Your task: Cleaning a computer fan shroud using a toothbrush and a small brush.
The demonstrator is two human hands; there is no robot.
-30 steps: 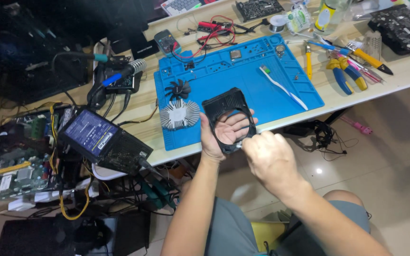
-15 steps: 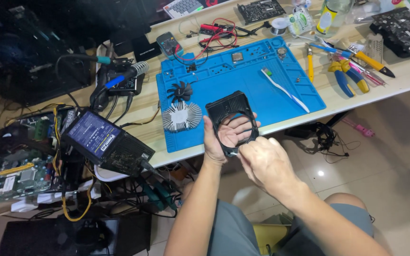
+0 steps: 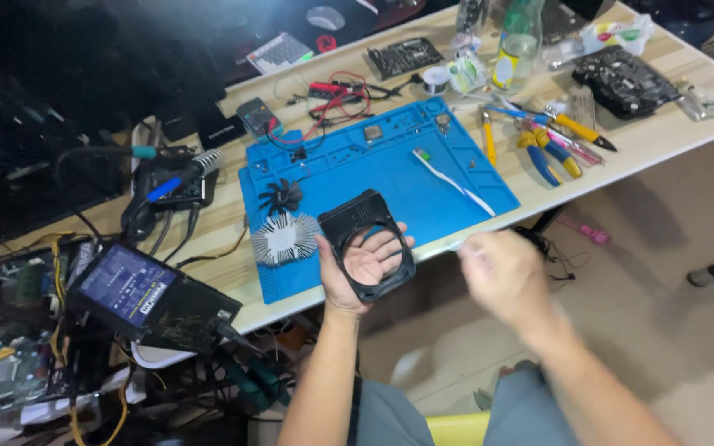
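Head view, looking down over a workbench edge: the left hand (image 3: 363, 263) holds a black fan shroud (image 3: 367, 245) just off the near edge of the blue work mat (image 3: 390, 169), palm showing through the round opening and fingers wrapped over the frame's right rim, so this hand is clamped on the part; the right hand (image 3: 502, 277) hangs apart to the right of the shroud, motion-blurred, and whether its fingers are curled or loose cannot be told; the shroud thus lies to the left of the right hand, in the left hand's grasp, its longer side running from the mat toward the person, tilted slightly left at the top; the part appears as a roughly square matte black plastic frame with a large circular hole and a raised far wall; on the mat just left of it rest a round finned silver heatsink (image 3: 284, 238) and, beyond that, a small black fan rotor (image 3: 280, 196); a white ribbon cable (image 3: 454, 181) lies diagonally farther right on the mat; yellow- and blue-handled pliers (image 3: 549, 150) lie on the wooden tabletop well apart to the right
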